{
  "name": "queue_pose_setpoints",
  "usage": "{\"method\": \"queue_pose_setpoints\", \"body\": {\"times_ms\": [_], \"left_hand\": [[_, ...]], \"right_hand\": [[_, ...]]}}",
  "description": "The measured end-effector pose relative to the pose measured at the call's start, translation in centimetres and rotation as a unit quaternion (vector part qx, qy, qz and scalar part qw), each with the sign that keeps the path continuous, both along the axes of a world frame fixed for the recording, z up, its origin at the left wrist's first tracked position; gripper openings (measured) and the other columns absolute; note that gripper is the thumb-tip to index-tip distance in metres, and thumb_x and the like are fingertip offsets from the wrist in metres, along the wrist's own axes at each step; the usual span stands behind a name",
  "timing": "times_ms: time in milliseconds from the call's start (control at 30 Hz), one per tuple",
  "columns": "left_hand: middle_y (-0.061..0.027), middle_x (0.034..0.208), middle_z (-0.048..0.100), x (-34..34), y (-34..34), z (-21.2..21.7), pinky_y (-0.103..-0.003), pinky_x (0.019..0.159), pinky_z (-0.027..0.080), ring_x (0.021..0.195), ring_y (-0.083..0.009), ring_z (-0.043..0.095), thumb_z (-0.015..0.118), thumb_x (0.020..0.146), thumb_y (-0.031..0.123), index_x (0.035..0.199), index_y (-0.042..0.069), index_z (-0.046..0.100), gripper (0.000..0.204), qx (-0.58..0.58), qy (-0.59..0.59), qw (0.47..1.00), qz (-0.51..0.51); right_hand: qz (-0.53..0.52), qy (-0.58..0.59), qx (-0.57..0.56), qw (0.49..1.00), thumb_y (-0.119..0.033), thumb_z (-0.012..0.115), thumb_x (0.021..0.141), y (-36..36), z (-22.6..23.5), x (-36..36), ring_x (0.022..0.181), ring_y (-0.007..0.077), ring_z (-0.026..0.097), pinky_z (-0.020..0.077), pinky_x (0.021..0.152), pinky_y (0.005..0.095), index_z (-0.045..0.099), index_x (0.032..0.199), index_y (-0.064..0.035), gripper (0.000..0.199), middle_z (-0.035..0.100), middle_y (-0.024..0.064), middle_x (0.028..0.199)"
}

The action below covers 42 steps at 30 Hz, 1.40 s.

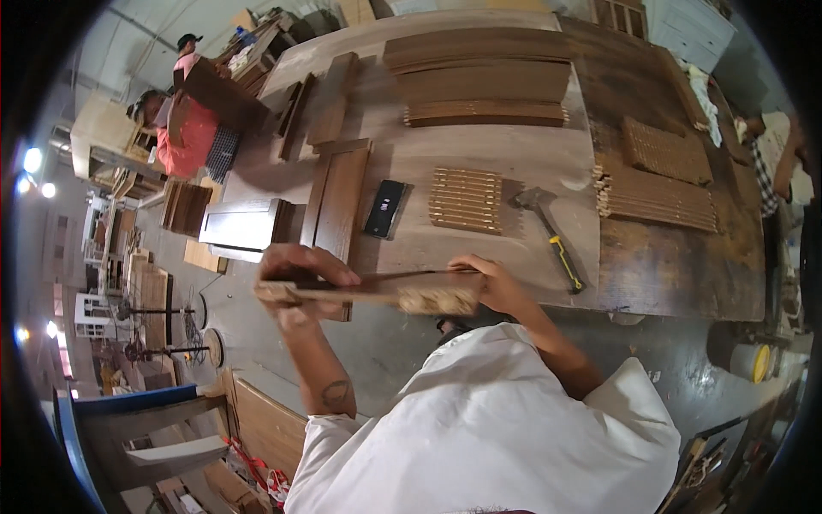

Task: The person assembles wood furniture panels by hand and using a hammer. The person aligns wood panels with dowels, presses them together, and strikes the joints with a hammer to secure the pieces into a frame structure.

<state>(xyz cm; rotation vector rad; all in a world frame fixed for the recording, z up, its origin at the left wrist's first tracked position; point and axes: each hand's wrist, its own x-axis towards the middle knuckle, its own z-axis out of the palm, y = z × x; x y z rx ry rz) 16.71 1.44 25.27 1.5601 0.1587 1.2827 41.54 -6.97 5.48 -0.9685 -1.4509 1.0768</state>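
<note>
Just in front of my body I hold a brown wooden panel with both hands, seen almost edge-on. Its near right edge shows pale, bare wood. My left hand is wrapped round the panel's left end, fingers over the top. At the opposite end, my right hand grips the side, its fingers partly on the upper face. Beyond the panel on the worktable lie a framed cabinet door, a black phone, a bundle of slotted wooden strips and a hammer with a black and yellow handle.
The large worktable carries stacked brown boards at the far side and more slotted strips at right. Another framed door lies at left. A person in a coral shirt holds boards there; another person stands at far right.
</note>
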Motion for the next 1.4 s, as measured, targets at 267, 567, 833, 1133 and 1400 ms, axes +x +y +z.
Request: {"method": "queue_pose_setpoints", "body": {"times_ms": [267, 567, 833, 1133, 1400], "left_hand": [[-0.0229, 0.070, 0.063, -0.4, -2.7, -1.1, -0.040, 0.053, 0.055, 0.058, -0.0312, 0.063, 0.061, 0.090, 0.039, 0.093, -0.005, 0.054, 0.045, -0.007, -0.064, 0.998, 0.005], [-0.0196, 0.057, 0.060, 1.9, -3.0, -0.4, -0.033, 0.044, 0.054, 0.048, -0.0266, 0.061, 0.058, 0.092, 0.022, 0.080, -0.004, 0.054, 0.029, -0.039, -0.111, 0.988, 0.099], [-0.0198, 0.059, 0.061, 2.7, -2.7, -0.3, -0.030, 0.044, 0.054, 0.050, -0.0248, 0.062, 0.064, 0.089, 0.028, 0.081, -0.004, 0.055, 0.035, -0.039, -0.141, 0.984, 0.106], [-0.0217, 0.062, 0.062, 1.6, -1.9, -0.7, -0.035, 0.047, 0.056, 0.051, -0.0274, 0.063, 0.061, 0.091, 0.032, 0.084, -0.005, 0.055, 0.038, 0.002, -0.113, 0.993, 0.045], [-0.0215, 0.062, 0.061, 2.3, -2.5, -0.4, -0.034, 0.046, 0.055, 0.050, -0.0248, 0.062, 0.068, 0.086, 0.035, 0.083, -0.004, 0.054, 0.042, -0.055, -0.117, 0.984, 0.120]], "right_hand": [[0.040, -0.443, -0.185, 0.876, -0.017, 0.058, 0.084, -0.4, -4.9, 4.6, 0.098, 0.0422, 0.058, 0.0473, 0.084, 0.0479, 0.048, 0.128, -0.0103, 0.046, 0.062, 0.0232, 0.109], [-0.026, -0.411, -0.139, 0.901, -0.021, 0.061, 0.087, 7.5, -1.5, 6.2, 0.099, 0.0377, 0.062, 0.0477, 0.084, 0.0444, 0.051, 0.125, -0.0058, 0.042, 0.064, 0.0216, 0.106], [-0.193, -0.431, -0.114, 0.874, -0.026, 0.058, 0.090, 17.1, -5.5, 10.7, 0.100, 0.0310, 0.063, 0.0488, 0.085, 0.0412, 0.063, 0.115, -0.0100, 0.030, 0.067, 0.0157, 0.107], [-0.185, -0.375, -0.219, 0.882, -0.037, 0.061, 0.088, 22.4, -14.9, 17.7, 0.100, 0.0295, 0.062, 0.0471, 0.085, 0.0414, 0.069, 0.107, -0.0152, 0.030, 0.068, 0.0104, 0.107], [-0.159, -0.438, -0.259, 0.846, -0.028, 0.076, 0.076, 23.6, -12.7, 14.2, 0.096, 0.0308, 0.061, 0.0475, 0.082, 0.0392, 0.060, 0.104, -0.0040, 0.040, 0.064, 0.0156, 0.102]]}}
